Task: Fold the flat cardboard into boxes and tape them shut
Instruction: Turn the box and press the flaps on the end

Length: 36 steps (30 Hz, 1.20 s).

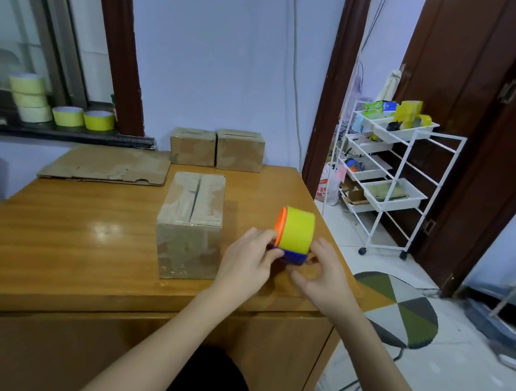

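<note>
Both hands grip tape dispenser point(294, 235) just right of folded box point(190, 225): left hand point(247, 261) fingers curled round base, right hand point(322, 274) pinching opposite side.

The tape roll point(297, 232) at centre right is yellow, on a dispenser with an orange hub and blue base. Brown cardboard box point(189, 225) sits mid-frame on an orange-brown wood-grain table point(56, 230). The rug point(401, 308) (lower right) shows grey, olive and mustard wedges.
</note>
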Tool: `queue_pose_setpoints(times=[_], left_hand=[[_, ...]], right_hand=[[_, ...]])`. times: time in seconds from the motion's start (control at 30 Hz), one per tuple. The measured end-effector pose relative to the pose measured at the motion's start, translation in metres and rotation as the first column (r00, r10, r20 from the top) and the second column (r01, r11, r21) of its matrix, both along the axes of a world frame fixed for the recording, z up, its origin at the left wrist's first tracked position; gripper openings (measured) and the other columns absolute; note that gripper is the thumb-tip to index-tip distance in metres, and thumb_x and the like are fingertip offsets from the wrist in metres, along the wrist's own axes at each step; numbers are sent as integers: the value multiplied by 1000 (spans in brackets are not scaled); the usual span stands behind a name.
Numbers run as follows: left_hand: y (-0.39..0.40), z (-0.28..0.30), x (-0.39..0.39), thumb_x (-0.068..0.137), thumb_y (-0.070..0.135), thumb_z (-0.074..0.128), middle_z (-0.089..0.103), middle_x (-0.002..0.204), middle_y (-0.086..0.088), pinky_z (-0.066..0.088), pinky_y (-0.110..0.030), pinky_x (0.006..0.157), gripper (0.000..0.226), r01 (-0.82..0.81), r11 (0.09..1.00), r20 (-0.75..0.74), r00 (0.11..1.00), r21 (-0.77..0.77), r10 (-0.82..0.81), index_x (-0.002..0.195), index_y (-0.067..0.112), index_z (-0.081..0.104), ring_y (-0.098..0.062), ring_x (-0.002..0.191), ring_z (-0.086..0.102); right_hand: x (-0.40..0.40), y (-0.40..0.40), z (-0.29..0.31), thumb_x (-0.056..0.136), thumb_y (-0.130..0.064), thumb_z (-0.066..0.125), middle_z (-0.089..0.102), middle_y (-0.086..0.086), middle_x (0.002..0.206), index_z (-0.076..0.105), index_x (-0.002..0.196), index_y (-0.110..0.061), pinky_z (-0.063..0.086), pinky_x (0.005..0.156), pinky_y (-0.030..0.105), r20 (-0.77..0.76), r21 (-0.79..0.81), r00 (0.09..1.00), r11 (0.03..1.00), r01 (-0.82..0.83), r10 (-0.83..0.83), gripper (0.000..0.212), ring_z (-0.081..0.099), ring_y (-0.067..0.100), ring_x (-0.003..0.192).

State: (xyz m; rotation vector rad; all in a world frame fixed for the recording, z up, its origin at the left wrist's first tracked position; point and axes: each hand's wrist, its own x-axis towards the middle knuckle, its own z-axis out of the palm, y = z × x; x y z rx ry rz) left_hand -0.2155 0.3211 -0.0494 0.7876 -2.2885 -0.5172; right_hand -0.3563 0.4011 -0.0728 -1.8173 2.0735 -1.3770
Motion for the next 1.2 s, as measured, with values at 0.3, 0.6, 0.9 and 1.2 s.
queue_pose_setpoints(times=[0.3,0.6,0.9,1.2], left_hand=[[4,74,15,98,16,50,67,100,4,51,-24,82,19,239,931,-407,907,275,-112,110,16,64,-8,92,61],[14,109,38,98,14,50,70,101,-9,48,-28,88,24,309,886,-463,877,346,-125,104,3,70,-10,93,60],[-4,80,77,102,26,38,57,125,0,44,-37,102,34,40,926,-140,990,375,14,132,17,50,-14,116,53],[8,58,82,98,39,47,72,101,-14,55,-30,69,37,436,163,-465,845,885,265,116,8,58,-24,90,71]], right_hand=[[28,9,38,83,-33,71,61,2,122,20,136,-32,53,89,27,-85,-340,987,928,-154,133,73,65,12,103],[51,7,66,82,-34,61,63,2,103,36,137,-21,46,67,18,-442,-270,879,908,-319,177,62,56,8,81],[72,0,79,79,-8,67,33,-31,119,25,125,-30,46,71,7,183,-542,968,839,-45,170,66,52,-14,99],[88,-14,91,87,-1,65,58,-35,89,23,141,-18,48,74,15,404,-571,909,805,164,101,71,56,-5,73]])
